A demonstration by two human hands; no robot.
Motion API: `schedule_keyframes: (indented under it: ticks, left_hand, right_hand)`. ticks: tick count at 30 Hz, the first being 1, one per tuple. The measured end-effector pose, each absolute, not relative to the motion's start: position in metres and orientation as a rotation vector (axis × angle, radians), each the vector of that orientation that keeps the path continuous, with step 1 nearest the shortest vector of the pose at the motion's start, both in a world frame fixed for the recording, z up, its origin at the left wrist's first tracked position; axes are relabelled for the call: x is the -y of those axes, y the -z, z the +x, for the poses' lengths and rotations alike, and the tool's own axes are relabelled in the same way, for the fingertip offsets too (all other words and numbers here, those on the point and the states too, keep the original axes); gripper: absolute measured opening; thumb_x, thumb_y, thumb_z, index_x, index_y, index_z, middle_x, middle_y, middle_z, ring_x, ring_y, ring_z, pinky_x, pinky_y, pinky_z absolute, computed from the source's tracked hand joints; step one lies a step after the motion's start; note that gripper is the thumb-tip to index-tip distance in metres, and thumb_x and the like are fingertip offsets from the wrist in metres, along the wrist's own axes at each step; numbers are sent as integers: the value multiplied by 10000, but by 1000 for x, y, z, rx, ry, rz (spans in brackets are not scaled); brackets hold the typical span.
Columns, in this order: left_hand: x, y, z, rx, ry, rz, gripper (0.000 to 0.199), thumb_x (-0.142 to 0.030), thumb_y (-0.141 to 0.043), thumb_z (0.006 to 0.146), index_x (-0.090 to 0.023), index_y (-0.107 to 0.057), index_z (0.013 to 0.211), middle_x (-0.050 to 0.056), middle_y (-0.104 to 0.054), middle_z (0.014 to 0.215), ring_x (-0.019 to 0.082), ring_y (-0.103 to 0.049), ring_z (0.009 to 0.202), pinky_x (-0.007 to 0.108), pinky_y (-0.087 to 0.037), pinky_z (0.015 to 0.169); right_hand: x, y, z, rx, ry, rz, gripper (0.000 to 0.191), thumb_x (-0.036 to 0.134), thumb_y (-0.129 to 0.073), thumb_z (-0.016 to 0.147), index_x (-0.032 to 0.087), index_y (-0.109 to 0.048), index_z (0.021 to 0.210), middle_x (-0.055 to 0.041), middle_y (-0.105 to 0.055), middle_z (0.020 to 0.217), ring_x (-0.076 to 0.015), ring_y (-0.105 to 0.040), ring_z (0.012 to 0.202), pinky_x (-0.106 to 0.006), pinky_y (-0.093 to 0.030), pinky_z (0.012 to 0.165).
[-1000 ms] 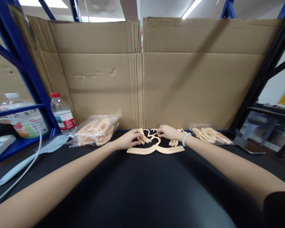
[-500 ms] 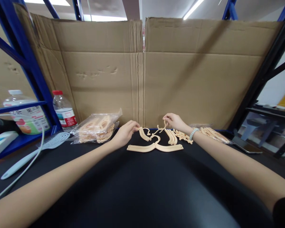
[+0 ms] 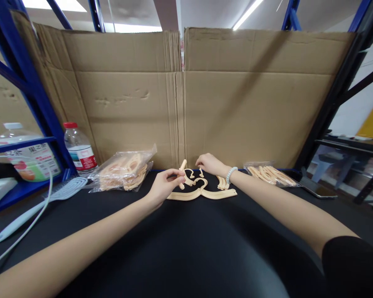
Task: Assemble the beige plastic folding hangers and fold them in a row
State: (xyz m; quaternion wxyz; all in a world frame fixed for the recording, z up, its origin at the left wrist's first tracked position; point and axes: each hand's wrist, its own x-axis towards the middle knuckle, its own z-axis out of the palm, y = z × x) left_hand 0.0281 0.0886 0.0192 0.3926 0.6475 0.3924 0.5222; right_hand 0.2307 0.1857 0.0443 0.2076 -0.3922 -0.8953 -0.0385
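Observation:
My left hand (image 3: 165, 185) pinches a beige hanger arm (image 3: 183, 165) between thumb and fingers, holding it tilted upward. Just right of it, my right hand (image 3: 211, 164) has its fingers closed on a beige hanger hook (image 3: 201, 173); only the lower end shows beneath the fingertips. An unfolded beige clothes hanger (image 3: 216, 194) lies on the black table in front of both hands, its hook pointing away from me. Behind it lies another loose curved hook (image 3: 189, 172). More hanger arms (image 3: 223, 183) sit beneath my right wrist, partly hidden by it.
Bagged beige hanger parts (image 3: 121, 169) are at the left, and another bag (image 3: 270, 174) at the right near a dark flat device (image 3: 318, 191). A hairbrush (image 3: 68, 187), a white cable (image 3: 46, 203) and a red-capped bottle (image 3: 81, 151) stand left. Cardboard (image 3: 236, 99) walls the back.
My left hand has raised a hanger arm off the table. My right hand has moved left with the hook, closer to my left hand. The view has shifted slightly.

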Motion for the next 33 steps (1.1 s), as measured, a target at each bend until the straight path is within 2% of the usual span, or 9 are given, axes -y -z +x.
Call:
schedule_keyframes:
  ticks: [3, 6, 9, 15, 19, 22, 24, 29, 33]
  left_hand:
    - [-90, -12, 29, -988, -1398, 1509, 292, -279, -774, 634, -166, -575, 816, 12, -670, 820, 184, -698, 730, 342, -544, 746]
    - [-90, -8, 30, -968, -1445, 1383, 396, -219, -776, 631, -186, -534, 942, 16, -637, 937, 172, -700, 768, 328, -556, 733]
    - [-89, -7, 32, -950, -1432, 1275, 445, -150, -752, 664, -190, -528, 1048, 26, -644, 900, 169, -697, 778, 331, -563, 750]
    - [-79, -8, 34, -907, -1342, 1183, 151, -196, -726, 734, -149, -613, 823, 11, -632, 717, 139, -652, 698, 315, -554, 766]
    - [-65, -6, 38, -883, -1308, 1159, 203, -322, -700, 786, -163, -574, 798, -10, -619, 703, 101, -611, 655, 262, -543, 693]
    - [-52, -3, 43, -851, -1268, 1182, 263, -355, -733, 756, -165, -567, 831, -3, -640, 734, 106, -613, 680, 248, -534, 693]
    - [-46, -1, 47, -842, -1241, 1205, 298, -340, -768, 720, -169, -560, 848, -8, -645, 754, 115, -618, 704, 255, -535, 711]
    - [-38, 2, 50, -865, -1177, 1290, 298, -298, -784, 697, -165, -550, 825, -6, -660, 761, 118, -613, 720, 240, -523, 714]
    - [-39, 2, 49, -901, -1152, 1329, 257, -293, -767, 705, -154, -584, 820, 7, -672, 759, 127, -609, 729, 240, -509, 712]
  right_hand:
    - [-184, -44, 228, 2656, 149, -1021, 237, -16, -566, 734, 148, -737, 740, -84, -723, 828, -178, -649, 778, -258, -436, 719]
    - [-182, -49, 225, 2741, 178, -977, 232, -35, -574, 726, 143, -718, 689, -81, -703, 806, -165, -629, 739, -251, -411, 677]
    - [-179, -58, 221, 2742, 197, -959, 223, -40, -578, 733, 133, -689, 645, -81, -676, 773, -162, -611, 710, -258, -390, 644]
    - [-173, -77, 218, 2506, 144, -930, 248, -27, -503, 800, 129, -695, 819, -87, -661, 924, -153, -606, 812, -267, -426, 741]
    - [-156, -74, 231, 2281, 24, -944, 183, 151, -501, 883, 126, -682, 878, -77, -675, 872, -151, -626, 793, -285, -481, 758]
    - [-135, -58, 247, 2124, -202, -944, 201, 187, -479, 892, 133, -647, 987, -72, -693, 878, -138, -663, 749, -286, -529, 728]
    - [-118, -45, 255, 1877, -574, -898, 189, 182, -584, 813, 152, -644, 989, -70, -688, 922, -148, -678, 747, -302, -547, 728]
    - [-80, -14, 261, 1421, -1197, -815, 461, 208, -768, 655, 192, -631, 1095, -26, -658, 884, -134, -654, 737, -324, -537, 791]
    - [-60, 1, 254, 1261, -1476, -775, 317, 206, -801, 645, 182, -687, 939, -10, -631, 822, -122, -622, 759, -307, -528, 826]
